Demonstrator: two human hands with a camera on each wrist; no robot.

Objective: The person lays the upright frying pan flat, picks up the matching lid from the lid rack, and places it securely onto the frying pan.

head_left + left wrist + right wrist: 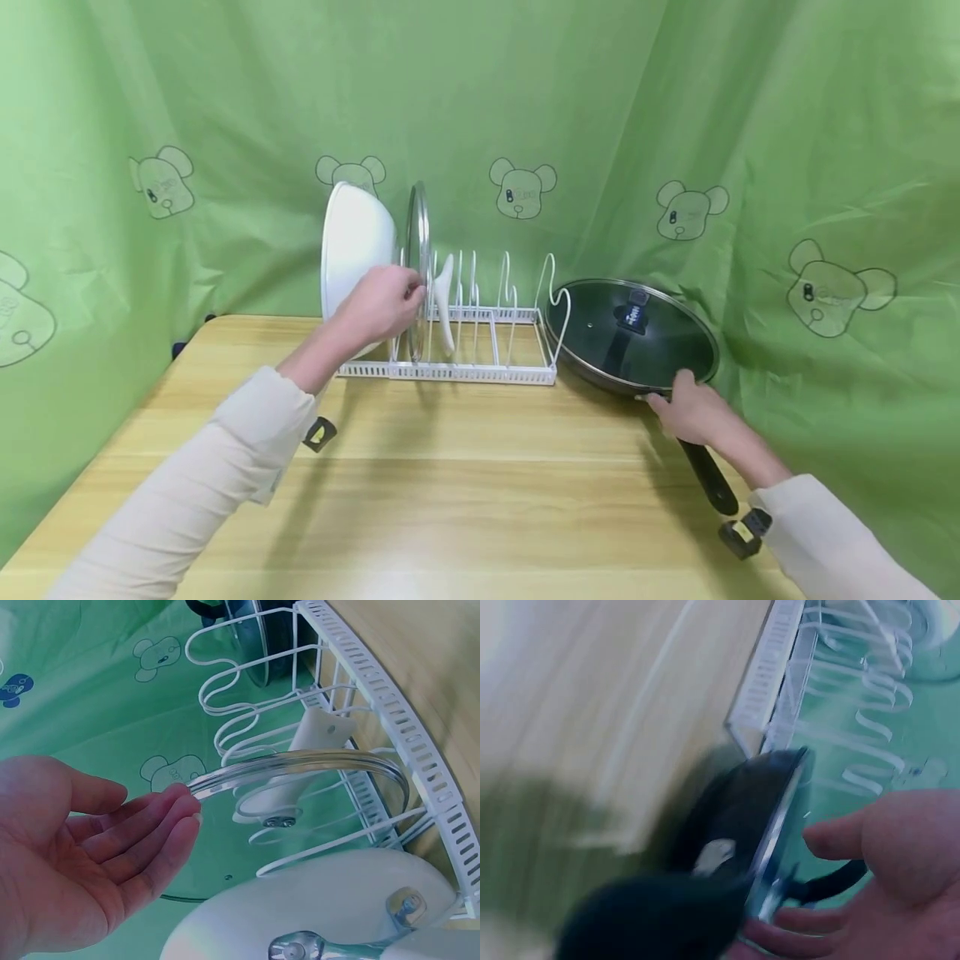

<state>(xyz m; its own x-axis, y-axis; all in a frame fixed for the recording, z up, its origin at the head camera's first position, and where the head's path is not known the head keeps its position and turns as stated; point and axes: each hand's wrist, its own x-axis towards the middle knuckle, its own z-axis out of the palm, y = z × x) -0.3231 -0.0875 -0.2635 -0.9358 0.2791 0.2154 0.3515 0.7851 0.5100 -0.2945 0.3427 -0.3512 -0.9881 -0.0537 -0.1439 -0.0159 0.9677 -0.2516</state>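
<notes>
By the rack's [363, 369] left edge, only your left-wrist view shows the left hand [97, 859] loosely touching a steel-rimmed lid [300, 760], right hand [693, 408] uncurled by the pan [600, 380].

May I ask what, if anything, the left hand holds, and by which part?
No grip shows: the left hand touches the standing lid's rim with its thumb apart.

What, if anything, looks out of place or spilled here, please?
Nothing stands out: the white pan and glass lid stand on edge in the rack, the black pan is lidded, and no spill shows.
</notes>
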